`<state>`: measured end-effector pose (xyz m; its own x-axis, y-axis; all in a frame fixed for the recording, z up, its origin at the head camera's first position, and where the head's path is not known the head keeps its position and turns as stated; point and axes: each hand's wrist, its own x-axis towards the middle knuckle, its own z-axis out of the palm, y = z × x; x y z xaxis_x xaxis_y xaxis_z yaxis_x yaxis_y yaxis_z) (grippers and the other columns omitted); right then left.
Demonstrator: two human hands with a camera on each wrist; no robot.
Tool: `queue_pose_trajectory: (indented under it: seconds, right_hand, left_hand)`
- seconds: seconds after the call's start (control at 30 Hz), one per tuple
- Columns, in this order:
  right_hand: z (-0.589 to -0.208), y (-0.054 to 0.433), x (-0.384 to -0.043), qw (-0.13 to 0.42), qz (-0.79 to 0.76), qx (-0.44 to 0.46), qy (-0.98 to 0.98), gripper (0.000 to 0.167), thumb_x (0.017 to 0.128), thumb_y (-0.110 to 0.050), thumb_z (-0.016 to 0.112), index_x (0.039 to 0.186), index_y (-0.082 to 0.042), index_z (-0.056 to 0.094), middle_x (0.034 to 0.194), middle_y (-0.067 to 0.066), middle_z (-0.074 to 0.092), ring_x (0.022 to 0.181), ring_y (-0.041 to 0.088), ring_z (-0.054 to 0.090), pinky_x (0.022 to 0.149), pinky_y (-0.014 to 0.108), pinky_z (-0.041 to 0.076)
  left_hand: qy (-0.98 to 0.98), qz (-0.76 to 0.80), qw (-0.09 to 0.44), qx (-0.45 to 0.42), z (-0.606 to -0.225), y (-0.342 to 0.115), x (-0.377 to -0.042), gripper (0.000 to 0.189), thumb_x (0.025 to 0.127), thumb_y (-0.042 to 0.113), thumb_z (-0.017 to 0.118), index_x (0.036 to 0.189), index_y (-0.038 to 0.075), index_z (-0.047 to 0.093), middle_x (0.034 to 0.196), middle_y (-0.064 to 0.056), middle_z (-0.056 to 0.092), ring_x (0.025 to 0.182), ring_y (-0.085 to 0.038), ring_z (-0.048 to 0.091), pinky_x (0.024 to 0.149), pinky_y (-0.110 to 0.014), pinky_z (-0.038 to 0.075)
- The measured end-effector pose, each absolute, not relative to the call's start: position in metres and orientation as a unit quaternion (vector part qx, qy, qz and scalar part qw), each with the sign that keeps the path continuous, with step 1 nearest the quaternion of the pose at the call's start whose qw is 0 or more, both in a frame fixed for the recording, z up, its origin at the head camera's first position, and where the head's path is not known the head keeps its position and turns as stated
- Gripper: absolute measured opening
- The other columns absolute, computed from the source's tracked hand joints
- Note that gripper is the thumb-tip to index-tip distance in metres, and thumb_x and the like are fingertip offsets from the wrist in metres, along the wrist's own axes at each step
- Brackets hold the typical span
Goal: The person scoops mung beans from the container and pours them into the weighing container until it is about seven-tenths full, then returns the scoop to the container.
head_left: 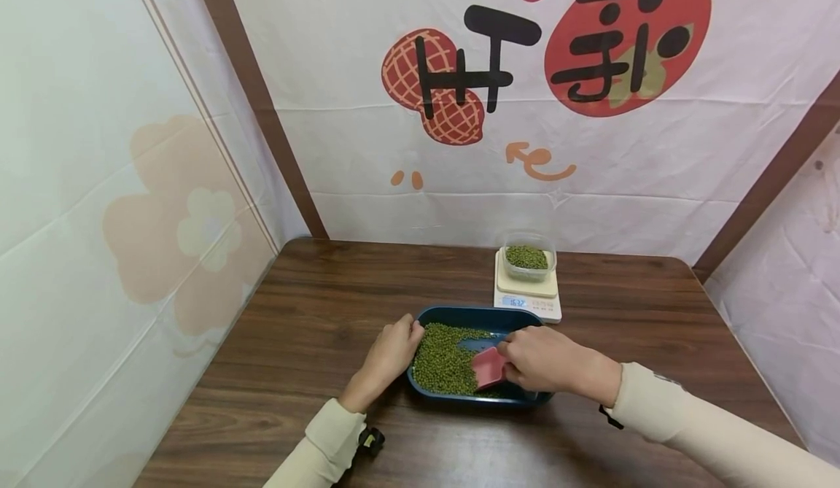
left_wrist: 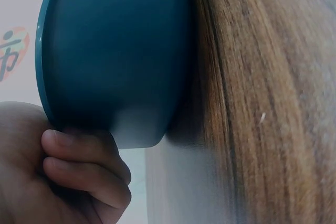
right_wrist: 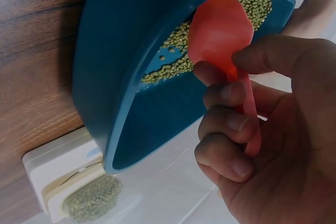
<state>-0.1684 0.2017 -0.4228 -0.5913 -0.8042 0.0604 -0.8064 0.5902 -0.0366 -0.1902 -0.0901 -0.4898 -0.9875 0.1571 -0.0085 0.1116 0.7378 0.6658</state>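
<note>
A dark blue tub of green mung beans sits on the table. My right hand grips the handle of a pink scoop, its bowl down among the beans inside the tub. In the right wrist view, fingers and thumb wrap the handle of the scoop. My left hand holds the tub's left end, fingers curled at the rim. The left wrist view shows those bent fingers against the tub's outer wall. Bare blue floor shows where beans are pushed aside.
Behind the tub stands a white kitchen scale with a lit display. On it rests a clear plastic container partly filled with green beans. The brown wooden table meets a printed cloth backdrop at the back.
</note>
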Motion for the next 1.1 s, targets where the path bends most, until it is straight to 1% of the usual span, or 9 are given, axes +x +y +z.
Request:
queue_pose_trajectory:
  seconds: [0.17, 0.47, 0.67, 0.87, 0.93, 1.07, 1.1]
  right_hand:
    - [-0.422, 0.197, -0.169, 0.012, 0.029, 0.450, -0.893, 0.013, 0.093, -0.015, 0.074, 0.082, -0.013, 0.068, 0.069, -0.006, 0.058, 0.057, 0.002, 0.037, 0.053, 0.021, 0.033]
    - [-0.420, 0.186, -0.170, 0.012, 0.030, 0.455, -0.890, 0.011, 0.094, -0.016, 0.074, 0.084, -0.014, 0.069, 0.071, -0.006, 0.059, 0.058, 0.002, 0.039, 0.054, 0.022, 0.034]
    - [-0.420, 0.180, -0.173, 0.000, 0.039, 0.453, -0.891, 0.015, 0.095, -0.015, 0.072, 0.081, -0.016, 0.066, 0.069, -0.007, 0.056, 0.057, 0.003, 0.037, 0.054, 0.022, 0.032]
    - [-0.421, 0.175, -0.177, 0.001, 0.041, 0.458, -0.888, 0.014, 0.094, -0.016, 0.072, 0.082, -0.016, 0.067, 0.070, -0.008, 0.059, 0.058, 0.002, 0.038, 0.053, 0.022, 0.033]
    - [-0.421, 0.173, -0.178, -0.007, 0.043, 0.456, -0.889, 0.014, 0.095, -0.015, 0.072, 0.082, -0.016, 0.067, 0.069, -0.008, 0.057, 0.057, 0.003, 0.037, 0.053, 0.022, 0.032]
    - [-0.420, 0.169, -0.181, -0.020, 0.045, 0.455, -0.889, 0.014, 0.096, -0.015, 0.071, 0.083, -0.016, 0.068, 0.069, -0.008, 0.057, 0.057, 0.003, 0.035, 0.052, 0.022, 0.032]
    - [-0.420, 0.168, -0.181, -0.023, 0.045, 0.455, -0.889, 0.013, 0.096, -0.014, 0.071, 0.083, -0.015, 0.068, 0.070, -0.007, 0.057, 0.057, 0.003, 0.035, 0.052, 0.022, 0.032]
  left_hand:
    - [0.931, 0.356, 0.031, 0.071, -0.489, -0.090, -0.190, 0.034, 0.115, 0.021, 0.040, 0.082, 0.014, 0.038, 0.062, 0.003, 0.030, 0.052, -0.012, 0.023, 0.052, -0.027, 0.023]
    - [0.933, 0.353, 0.028, 0.070, -0.490, -0.090, -0.190, 0.034, 0.114, 0.021, 0.040, 0.081, 0.013, 0.039, 0.063, 0.003, 0.031, 0.053, -0.013, 0.024, 0.053, -0.027, 0.023]
    - [0.933, 0.353, 0.026, 0.070, -0.489, -0.090, -0.190, 0.034, 0.114, 0.021, 0.040, 0.081, 0.013, 0.039, 0.064, 0.002, 0.031, 0.054, -0.013, 0.025, 0.053, -0.027, 0.024]
    - [0.932, 0.354, 0.029, 0.069, -0.491, -0.090, -0.190, 0.033, 0.114, 0.020, 0.040, 0.082, 0.013, 0.040, 0.063, 0.003, 0.032, 0.053, -0.012, 0.026, 0.052, -0.027, 0.025]
    - [0.932, 0.356, 0.028, 0.068, -0.491, -0.090, -0.190, 0.033, 0.114, 0.020, 0.040, 0.082, 0.013, 0.041, 0.063, 0.003, 0.032, 0.053, -0.012, 0.026, 0.052, -0.027, 0.025]
    - [0.928, 0.363, 0.013, 0.078, -0.491, -0.090, -0.189, 0.033, 0.113, 0.020, 0.040, 0.081, 0.013, 0.040, 0.063, 0.004, 0.031, 0.053, -0.012, 0.025, 0.053, -0.029, 0.025]
    - [0.926, 0.367, -0.002, 0.092, -0.497, -0.093, -0.191, 0.034, 0.113, 0.024, 0.038, 0.081, 0.014, 0.040, 0.064, 0.005, 0.030, 0.054, -0.011, 0.024, 0.053, -0.029, 0.024]
